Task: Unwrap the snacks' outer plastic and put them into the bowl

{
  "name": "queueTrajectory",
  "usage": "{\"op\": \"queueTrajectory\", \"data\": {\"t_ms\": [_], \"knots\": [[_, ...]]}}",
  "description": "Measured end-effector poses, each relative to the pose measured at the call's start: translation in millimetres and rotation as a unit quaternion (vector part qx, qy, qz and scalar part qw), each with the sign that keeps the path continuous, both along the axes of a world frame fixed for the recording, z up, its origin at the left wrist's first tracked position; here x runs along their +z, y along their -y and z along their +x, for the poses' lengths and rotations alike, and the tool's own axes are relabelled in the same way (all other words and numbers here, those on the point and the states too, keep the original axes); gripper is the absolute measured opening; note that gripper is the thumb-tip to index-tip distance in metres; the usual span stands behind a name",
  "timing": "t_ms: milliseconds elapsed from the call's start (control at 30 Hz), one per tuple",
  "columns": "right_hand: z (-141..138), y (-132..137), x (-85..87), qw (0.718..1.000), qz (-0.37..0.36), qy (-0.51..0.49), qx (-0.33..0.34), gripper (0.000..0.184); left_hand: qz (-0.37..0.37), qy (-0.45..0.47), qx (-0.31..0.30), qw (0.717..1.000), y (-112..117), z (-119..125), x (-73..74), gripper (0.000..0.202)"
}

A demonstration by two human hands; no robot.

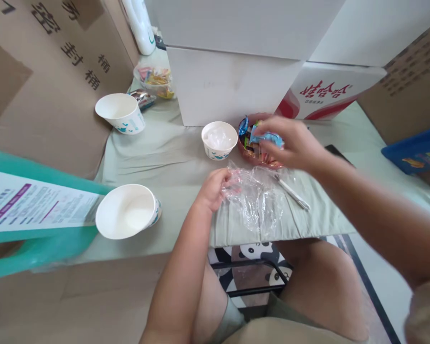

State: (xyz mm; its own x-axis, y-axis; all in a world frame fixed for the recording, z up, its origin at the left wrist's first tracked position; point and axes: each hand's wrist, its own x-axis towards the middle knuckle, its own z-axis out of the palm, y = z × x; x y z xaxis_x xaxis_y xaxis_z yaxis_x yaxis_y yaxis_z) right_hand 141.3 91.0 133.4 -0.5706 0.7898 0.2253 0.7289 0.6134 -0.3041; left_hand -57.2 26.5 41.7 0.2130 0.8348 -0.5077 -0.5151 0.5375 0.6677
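My left hand [215, 188] is closed on the edge of a clear plastic bag [258, 205], which lies crumpled across the cloth near the table's front edge. Above a reddish basket [250, 160] of wrapped snacks, the fingers of my right hand [294, 143] pinch a light-blue wrapped snack [268, 137]. That hand is slightly blurred and hides part of the basket. Just left of the basket stands a white paper cup [215, 152] with crumpled clear plastic inside. Partly under the bag's right side lies a white pen-like stick [293, 192].
Two more paper cups, one at the back [123, 117] and one in front [129, 210], stand to the left. Behind them is a bowl of packets [154, 83]. White boxes [232, 86] wall the back; a large carton [57, 95] and a green-framed package [57, 248] flank the left.
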Motion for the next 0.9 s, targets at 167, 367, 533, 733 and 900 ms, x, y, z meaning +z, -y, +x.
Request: {"op": "queueTrajectory", "data": {"t_ms": [167, 367, 533, 733, 900], "knots": [[33, 102, -51.5, 0.990, 0.013, -0.129, -0.052, 0.046, 0.060, 0.037, -0.076, 0.995, 15, -12, 11.3, 0.022], [46, 139, -123.9, 0.878, 0.069, -0.370, -0.296, 0.067, 0.138, 0.088, -0.033, 0.986, 34, -20, 13.5, 0.027], [46, 119, -145.1, 0.805, -0.118, -0.512, -0.275, 0.079, 0.107, 0.055, 0.066, 0.991, 41, -15, 13.0, 0.021], [33, 103, -136.1, 0.795, -0.187, -0.524, -0.240, 0.035, 0.090, 0.025, 0.043, 0.995, 38, -7, 1.3, 0.054], [48, 100, -120.7, 0.737, -0.093, -0.618, -0.256, 0.033, 0.131, -0.078, 0.056, 0.987, 27, -18, 4.1, 0.065]]}}
